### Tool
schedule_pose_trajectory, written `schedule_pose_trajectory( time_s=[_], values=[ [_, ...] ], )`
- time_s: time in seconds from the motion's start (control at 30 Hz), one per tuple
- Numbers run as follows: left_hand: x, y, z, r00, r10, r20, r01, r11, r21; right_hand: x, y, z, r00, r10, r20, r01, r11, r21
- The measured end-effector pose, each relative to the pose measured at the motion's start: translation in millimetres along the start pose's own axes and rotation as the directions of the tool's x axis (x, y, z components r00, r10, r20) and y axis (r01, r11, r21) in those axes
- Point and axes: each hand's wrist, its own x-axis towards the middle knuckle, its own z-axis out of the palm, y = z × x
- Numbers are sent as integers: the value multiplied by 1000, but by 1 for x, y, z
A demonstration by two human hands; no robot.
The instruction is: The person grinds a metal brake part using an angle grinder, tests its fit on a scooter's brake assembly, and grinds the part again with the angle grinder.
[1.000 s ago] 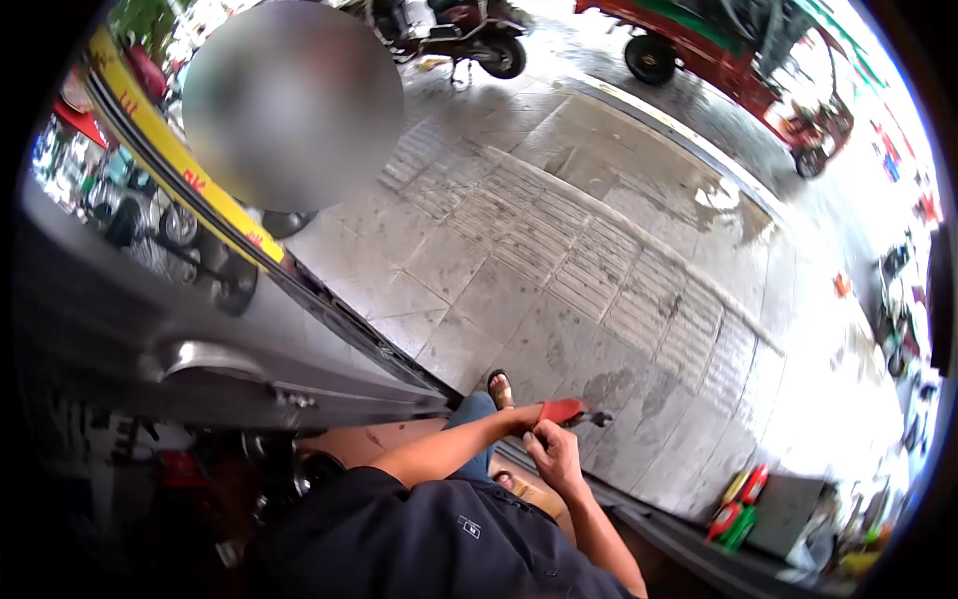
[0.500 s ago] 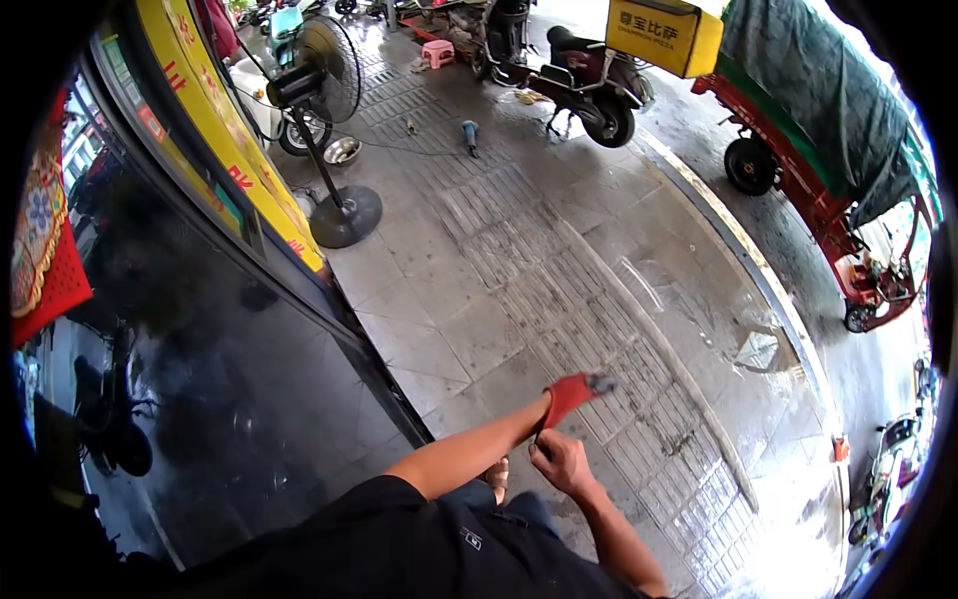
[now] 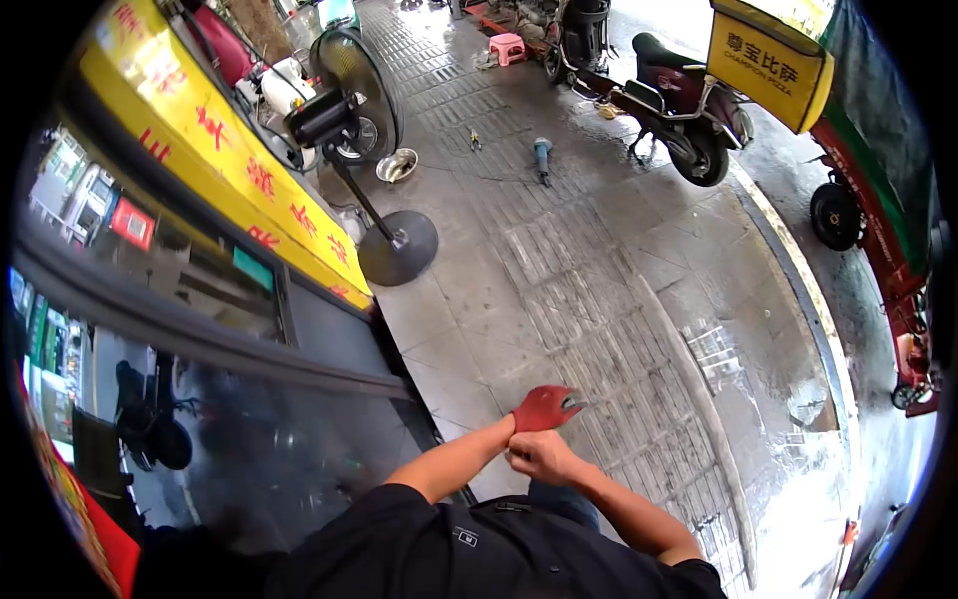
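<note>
My left hand (image 3: pixel 545 407) is inside a red work glove (image 3: pixel 537 411) with grey at the fingertips. Its fingers are partly bent and look slightly apart, with nothing clearly held. My right hand (image 3: pixel 542 456) is bare and closed at the left wrist. Its fingers pinch the glove's cuff, though the hand itself covers most of that edge. Both hands are in front of my body, above the paving.
A black standing fan (image 3: pixel 397 246) is beside a yellow sign (image 3: pixel 215 130). Ahead on the pavement lie a metal bowl (image 3: pixel 397 166), pliers (image 3: pixel 476 140) and a blue power tool (image 3: pixel 542 158). A scooter (image 3: pixel 669 100) with a yellow box (image 3: pixel 766 65) stands near the kerb.
My view has moved forward and turned. The gloved left hand has shifted a little left in view, and the right hand stays closed at its cuff.
</note>
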Motion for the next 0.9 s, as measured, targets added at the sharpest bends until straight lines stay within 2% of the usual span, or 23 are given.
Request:
schedule_pose_trajectory(
  time_s=[0.03,0.13,0.17,0.2,0.23,0.3,0.33,0.43,0.53,0.57,0.6,0.67,0.8,0.87,0.9],
  values=[
    [7,-12,-10,988,-100,121,101,995,-2,20,-2,-12,999,-13,39,12,1000,25],
    [34,-42,-37,974,-86,210,74,995,65,74,0,-51,979,-119,168,104,990,96],
    [40,-46,-46,979,-153,135,153,988,9,92,7,-59,974,-147,170,132,986,101],
    [56,-60,-54,986,-136,94,138,990,-11,111,10,-70,969,-175,173,160,982,100],
    [73,-79,-55,998,-60,31,60,998,-9,130,11,-86,966,-174,189,158,983,93],
    [115,-134,-39,967,227,-116,-216,971,102,174,18,-115,971,-136,198,118,988,97],
    [129,-141,-55,948,269,-171,-252,961,117,195,23,-127,971,-122,207,105,990,92],
    [164,-162,-121,968,-125,-220,94,985,-146,258,60,-149,981,-54,184,32,992,123],
    [202,-191,-183,864,-489,-120,412,824,-387,315,96,-171,981,48,186,-62,996,70],
    [220,-217,-167,850,-290,-439,159,937,-309,328,113,-179,971,80,225,-84,996,9],
    [234,-213,-186,844,-406,-349,280,891,-358,344,119,-194,942,177,285,-168,984,-57],
    [255,-185,-233,838,-538,-92,444,769,-461,380,111,-232,913,268,307,-260,963,-69],
    [296,-196,-249,837,-538,-98,399,724,-563,454,120,-275,903,271,333,-223,959,-174],
    [324,-208,-251,844,-527,-99,339,669,-662,498,133,-303,830,363,423,-253,922,-295],
    [333,-219,-252,850,-517,-95,314,643,-698,509,148,-296,850,335,405,-227,929,-293]
  ],
)
